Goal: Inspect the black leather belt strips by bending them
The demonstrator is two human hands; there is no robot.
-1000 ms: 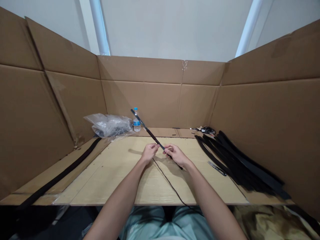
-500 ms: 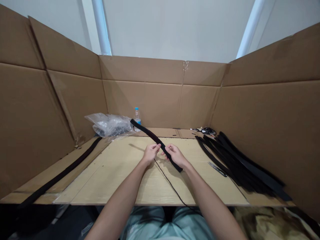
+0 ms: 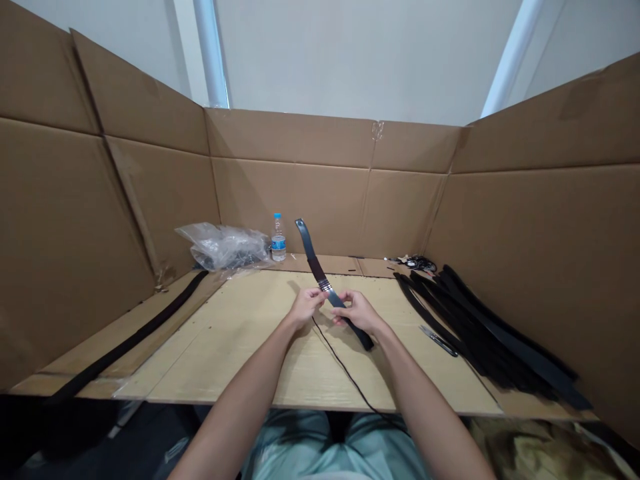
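Note:
A black strap (image 3: 311,253) with a small silver band on it is held over the middle of the wooden board (image 3: 240,347). My left hand (image 3: 309,305) pinches it near the silver band. My right hand (image 3: 358,312) is closed around the strap's lower part, whose end pokes out toward me. The strap's far end rises toward the back wall. A thin black cord (image 3: 343,367) runs from my hands down over the board's front edge.
A pile of black straps (image 3: 480,327) lies at the right, with a small metal tool (image 3: 439,339) beside it. One long strap (image 3: 135,337) lies at the left. A crumpled plastic bag (image 3: 223,245) and a water bottle (image 3: 279,237) stand at the back. Cardboard walls (image 3: 540,233) enclose the table.
The strap has turned in my hands: its far end has swung from the left, near the bottle, to point up and away. A silver band now shows by my left fingers.

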